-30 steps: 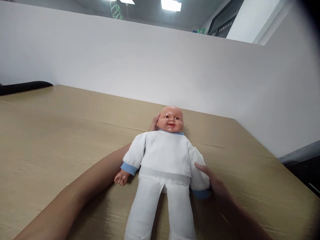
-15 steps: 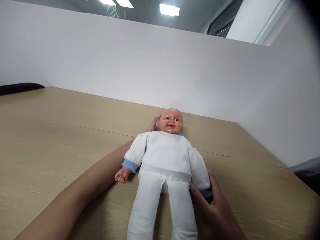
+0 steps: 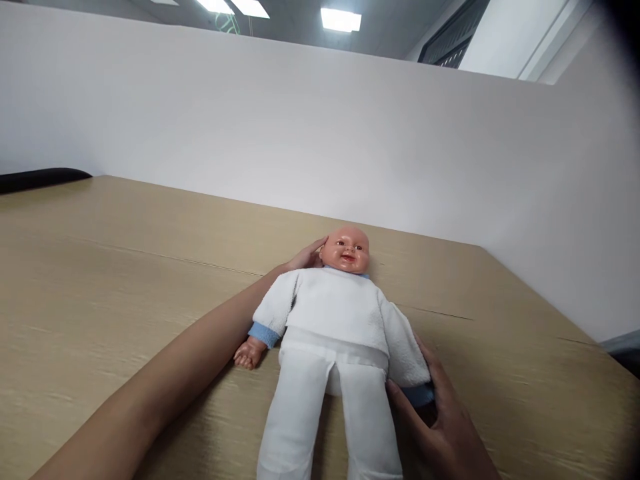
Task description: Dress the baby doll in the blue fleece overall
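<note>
A baby doll (image 3: 337, 313) with a bald plastic head, a white fleecy top with blue cuffs and white trousers lies face up on the wooden table. Its feet run out of the bottom of the view. My left hand (image 3: 306, 257) cups the side of the doll's head, its fingertips partly hidden behind it. Along the doll's other side, my right hand (image 3: 440, 413) holds the sleeved arm and hip, thumb by the trousers and fingers outside the sleeve. The doll's hand on that side is mostly hidden; the other bare fist (image 3: 250, 353) rests beside my left forearm.
The table (image 3: 150, 300) has thin seams across its top. Behind it stands a pale partition wall (image 3: 280, 127). A black curved object (image 3: 45, 177) sits at the far left edge, and something dark shows beyond the right edge.
The doll sits slightly lower and farther right in the view, its head a little lower. More of my left hand shows beside the head. Both hands stay on the doll.
</note>
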